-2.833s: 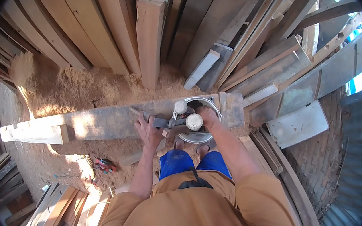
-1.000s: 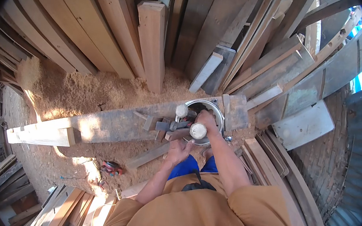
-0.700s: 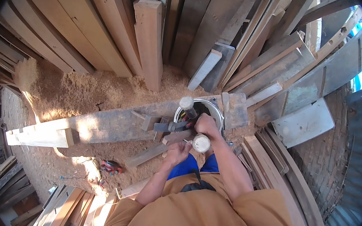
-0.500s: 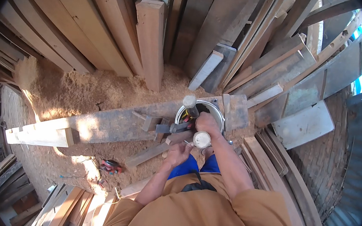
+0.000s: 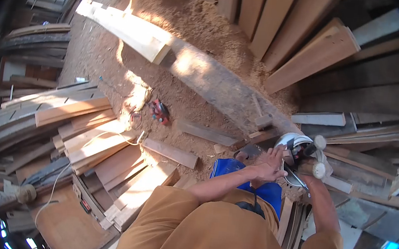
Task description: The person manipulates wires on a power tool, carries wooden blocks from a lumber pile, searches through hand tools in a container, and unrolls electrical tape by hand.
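Observation:
A white bucket [image 5: 282, 140] filled with hand tools stands between my knees and the long plank. My left hand [image 5: 269, 165] is at its near left rim, fingers spread, with nothing visible in them. Two round pale mallet heads, an upper mallet [image 5: 319, 142] and a lower mallet [image 5: 319, 170], stick out on the bucket's right side. A thin metal tool [image 5: 297, 177] lies slanted across the near rim. My right hand [image 5: 307, 179] is just below the lower mallet; its fingers are mostly hidden, so its grip does not show.
A long wide plank [image 5: 213, 89] stretches to the upper left, bearing a pale sunlit beam [image 5: 126, 30]. On the sawdust-covered ground sits a red power tool [image 5: 159, 111]. Stacked boards [image 5: 94, 137] are at the left, and leaning boards [image 5: 310, 58] line the upper right.
My view has turned left, so the bucket appears further right. My right hand has come out of the bucket to its near side. My left hand has opened at the rim.

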A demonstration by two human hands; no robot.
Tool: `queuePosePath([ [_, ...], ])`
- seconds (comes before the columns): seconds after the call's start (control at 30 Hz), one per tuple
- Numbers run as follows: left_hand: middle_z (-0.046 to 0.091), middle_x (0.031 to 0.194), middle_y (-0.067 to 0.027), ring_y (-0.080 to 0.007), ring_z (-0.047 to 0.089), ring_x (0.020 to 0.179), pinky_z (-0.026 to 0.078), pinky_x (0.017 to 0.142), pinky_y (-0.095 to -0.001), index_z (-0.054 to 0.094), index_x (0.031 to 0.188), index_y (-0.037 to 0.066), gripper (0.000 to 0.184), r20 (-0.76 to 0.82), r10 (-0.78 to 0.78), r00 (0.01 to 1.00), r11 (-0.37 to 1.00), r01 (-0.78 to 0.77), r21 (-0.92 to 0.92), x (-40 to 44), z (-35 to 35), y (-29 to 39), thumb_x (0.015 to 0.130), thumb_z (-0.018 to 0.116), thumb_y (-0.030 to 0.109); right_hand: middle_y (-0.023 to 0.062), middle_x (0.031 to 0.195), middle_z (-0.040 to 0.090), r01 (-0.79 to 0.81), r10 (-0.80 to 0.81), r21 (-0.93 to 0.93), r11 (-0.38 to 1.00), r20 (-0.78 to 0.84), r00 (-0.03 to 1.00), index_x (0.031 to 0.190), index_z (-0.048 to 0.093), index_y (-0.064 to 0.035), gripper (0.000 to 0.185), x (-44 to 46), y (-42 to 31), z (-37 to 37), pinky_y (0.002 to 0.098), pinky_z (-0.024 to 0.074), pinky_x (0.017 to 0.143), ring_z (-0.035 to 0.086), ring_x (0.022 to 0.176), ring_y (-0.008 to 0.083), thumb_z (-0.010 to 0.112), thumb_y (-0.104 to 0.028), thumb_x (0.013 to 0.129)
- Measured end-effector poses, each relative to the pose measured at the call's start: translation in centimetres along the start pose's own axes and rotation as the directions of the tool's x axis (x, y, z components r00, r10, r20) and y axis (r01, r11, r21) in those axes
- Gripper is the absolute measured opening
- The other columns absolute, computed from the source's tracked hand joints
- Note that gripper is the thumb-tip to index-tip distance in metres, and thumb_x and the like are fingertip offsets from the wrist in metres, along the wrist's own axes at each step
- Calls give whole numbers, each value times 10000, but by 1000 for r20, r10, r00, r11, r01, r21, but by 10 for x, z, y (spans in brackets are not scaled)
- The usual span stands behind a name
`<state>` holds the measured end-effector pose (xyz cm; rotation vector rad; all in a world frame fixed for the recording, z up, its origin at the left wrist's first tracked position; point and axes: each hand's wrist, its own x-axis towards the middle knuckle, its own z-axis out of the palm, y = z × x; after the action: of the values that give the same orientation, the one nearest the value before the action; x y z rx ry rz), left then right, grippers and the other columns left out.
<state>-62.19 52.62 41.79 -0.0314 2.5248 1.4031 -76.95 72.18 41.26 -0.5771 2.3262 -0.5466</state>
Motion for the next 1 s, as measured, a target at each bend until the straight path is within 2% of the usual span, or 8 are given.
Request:
queuePosePath([
  [0.07,323,1456,-398,-557,352,1313,290,1132,-564,269,1477,-99,924,-13,-51,999,991,49,-123,-2,-13,15,866,714,433,145,1106,692,9,-6,-86,996,38,999,1183,636,-13,315,3,-2,2,433,585,844,697,943,270,592,-177,918],
  [0.2,294,1502,-365,-545,329,1353,302,1139,-547,89,1547,-54,1036,33,-108,994,981,112,-156,-5,-13,15,874,699,443,148,1097,692,27,-15,-162,986,79,997,1165,642,-14,305,6,-3,2,432,580,845,694,943,277,589,-170,909],
  [0.3,306,1499,-353,-535,348,1337,309,1131,-548,86,1558,-35,1036,43,-170,985,975,174,-137,-10,-21,27,873,698,444,150,1090,693,42,-25,-184,982,97,995,1151,647,-14,298,4,-5,2,432,577,846,692,943,282,586,-165,901],
  [0.4,316,1494,-353,-525,363,1327,322,1123,-548,85,1562,-25,1040,-2,-133,991,984,132,-121,-8,-10,20,871,690,463,152,1083,693,61,-41,-186,981,109,993,1137,652,-14,292,1,-7,5,432,574,847,689,944,287,583,-160,894],
  [0.6,341,1479,-351,-516,388,1297,333,1112,-546,118,1551,-48,1034,34,-154,988,979,157,-134,-11,-19,25,866,677,489,155,1069,694,108,-85,-192,975,125,989,1109,662,-15,280,0,-12,8,431,567,849,684,944,297,578,-150,879],
  [0.83,393,1429,-336,-510,414,1263,340,1107,-530,289,1441,-98,897,-33,-178,983,978,173,-114,-10,-11,24,844,725,410,159,1053,695,169,-146,-226,959,115,983,1077,673,-15,268,9,-20,7,430,560,851,678,945,308,571,-138,862],
  [1.0,401,1399,-343,-520,404,1264,338,1100,-540,319,1403,-135,902,12,-102,995,994,102,-49,-6,-10,18,878,680,504,162,1042,695,152,-130,-255,955,100,986,1054,681,-16,260,2,-26,3,430,555,852,674,946,317,567,-129,850],
])
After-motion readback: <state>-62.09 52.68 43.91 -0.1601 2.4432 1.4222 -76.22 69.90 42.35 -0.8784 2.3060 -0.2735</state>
